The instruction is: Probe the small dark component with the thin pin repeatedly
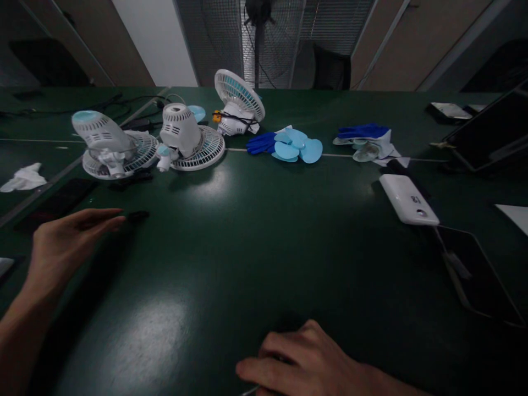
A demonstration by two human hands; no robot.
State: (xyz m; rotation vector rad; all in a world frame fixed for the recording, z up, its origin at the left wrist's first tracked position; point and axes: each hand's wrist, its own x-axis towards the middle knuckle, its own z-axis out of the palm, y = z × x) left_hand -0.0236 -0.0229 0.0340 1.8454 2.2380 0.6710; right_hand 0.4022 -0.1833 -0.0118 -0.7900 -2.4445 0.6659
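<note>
The dark green counter (214, 247) is carrying three fans (179, 129) near its far edge, left of the middle. Blades (295, 146) and gloves (365, 144) are lying along that edge to their right. A white box (406, 199) and a dark device (478, 269) are resting toward the right edge, a tissue (23, 177) toward the left.

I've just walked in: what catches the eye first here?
Probably the pale-blue, petal-shaped plastic fan blade in the far middle of the green table, with three round-grilled white plastic fans to its left. At left, a bare left hand reaches to a small black object, and a bare right hand shows at bottom centre.
</note>
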